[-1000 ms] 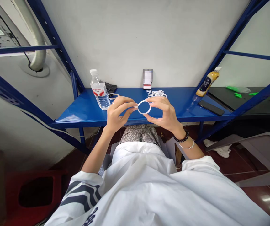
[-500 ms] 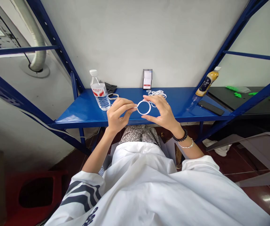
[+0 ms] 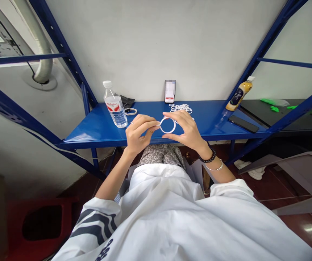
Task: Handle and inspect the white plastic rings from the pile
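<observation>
With your left hand (image 3: 137, 135) pinching the near-left edge of the white ring (image 3: 167, 125) and your right hand (image 3: 184, 130) gripping it between fingertip above and thumb below, hold it lightly so it stays round, just above the blue shelf (image 3: 96, 128), short of the ring pile (image 3: 181, 107) beyond your fingers.

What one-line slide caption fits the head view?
Both hands, left hand and right hand, hold a white ring above a blue shelf, with a pile of rings behind.
</observation>
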A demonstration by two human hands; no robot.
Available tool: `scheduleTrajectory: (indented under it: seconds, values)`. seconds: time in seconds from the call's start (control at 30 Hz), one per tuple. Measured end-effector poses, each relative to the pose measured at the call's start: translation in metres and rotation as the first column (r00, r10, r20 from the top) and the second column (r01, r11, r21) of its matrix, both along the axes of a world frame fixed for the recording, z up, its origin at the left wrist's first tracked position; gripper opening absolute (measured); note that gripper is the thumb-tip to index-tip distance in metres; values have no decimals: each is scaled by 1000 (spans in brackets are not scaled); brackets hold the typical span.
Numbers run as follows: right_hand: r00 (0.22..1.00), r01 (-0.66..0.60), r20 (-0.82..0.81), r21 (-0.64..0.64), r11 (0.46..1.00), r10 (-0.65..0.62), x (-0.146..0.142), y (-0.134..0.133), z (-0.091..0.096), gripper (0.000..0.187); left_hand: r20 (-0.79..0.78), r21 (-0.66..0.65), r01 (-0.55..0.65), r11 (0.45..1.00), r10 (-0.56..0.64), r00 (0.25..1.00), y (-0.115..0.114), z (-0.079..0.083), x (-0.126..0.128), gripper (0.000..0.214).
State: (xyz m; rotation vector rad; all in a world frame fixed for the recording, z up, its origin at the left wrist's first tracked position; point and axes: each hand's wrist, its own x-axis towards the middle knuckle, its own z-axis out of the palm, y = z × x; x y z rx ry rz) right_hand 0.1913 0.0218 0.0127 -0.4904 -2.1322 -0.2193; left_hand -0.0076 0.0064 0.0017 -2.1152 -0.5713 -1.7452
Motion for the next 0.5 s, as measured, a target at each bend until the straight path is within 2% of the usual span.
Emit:
scheduleTrajectory:
  seconds: [0.2,0.5]
  values:
    - [999,37,6,-38,999,-36,-1,0,0,53,5,25,35,999,-35,999,0,0,2,7]
    - [999,40,7,-21,999,-40,0,-2,1,45,-11,-11,-19,1000,19,1000,2,-2,2,6]
